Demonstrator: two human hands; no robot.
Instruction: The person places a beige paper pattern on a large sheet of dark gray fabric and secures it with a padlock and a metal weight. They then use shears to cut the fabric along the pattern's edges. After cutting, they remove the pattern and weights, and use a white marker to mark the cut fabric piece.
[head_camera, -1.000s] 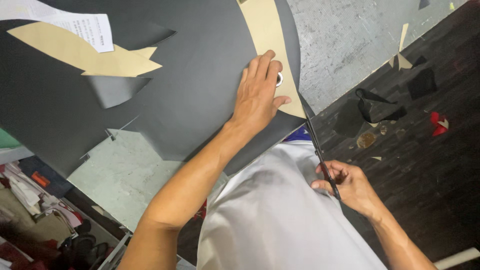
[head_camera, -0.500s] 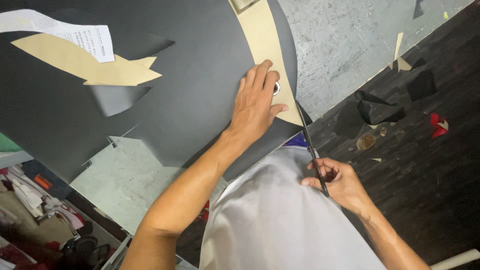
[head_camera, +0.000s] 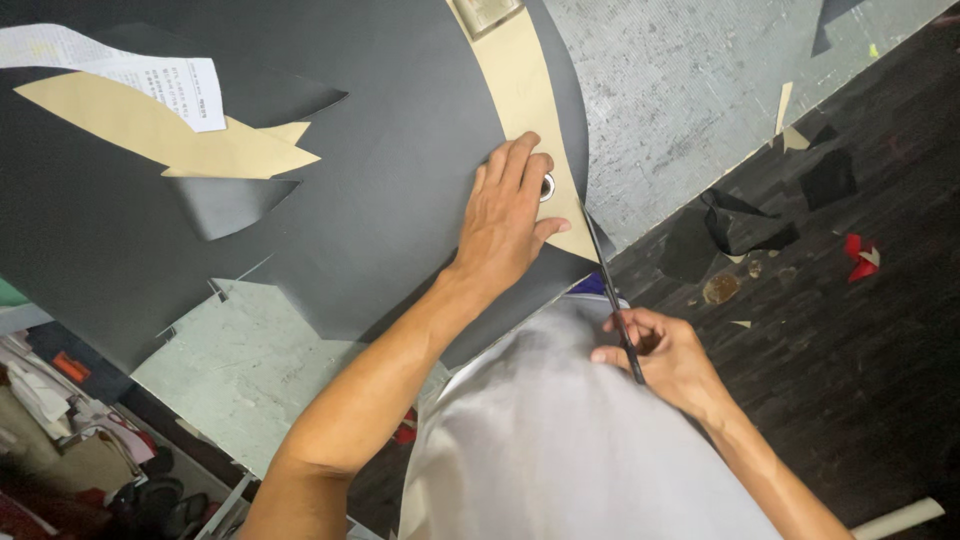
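The left hand (head_camera: 510, 215) is lying flat, fingers spread, pressing a tan pattern (head_camera: 525, 110) onto a large black sheet (head_camera: 390, 170) that is covering most of the worktop (head_camera: 680, 90). The right hand (head_camera: 665, 355) is closed around the handles of long scissors (head_camera: 610, 290), and the blades are running up toward the pattern's lower tip, just beside the left thumb. The sheet's near edge is hanging over the worktop edge toward the person's white shirt (head_camera: 560, 450).

The main risk, as I judge it, is that thumb: the blades are pointing almost straight at it, so a long or hurried snip could be nicking skin. A second risk is the pattern sliding. It is being held only by palm pressure near a small metal eyelet (head_camera: 547, 186), and its far end is lying free, so a tug from the blades could be pivoting it and sending the cut off the outline. The overhanging part of the sheet is unsupported and may be sagging, which could be twisting the material between the blades and leaving a ragged edge. Black offcuts (head_camera: 735, 232) and red scraps (head_camera: 860, 255) are littering the floor (head_camera: 860, 400) nearby, a slip hazard underfoot. Another tan pattern (head_camera: 160, 135) and a printed paper (head_camera: 120, 75) are lying well apart on the left.
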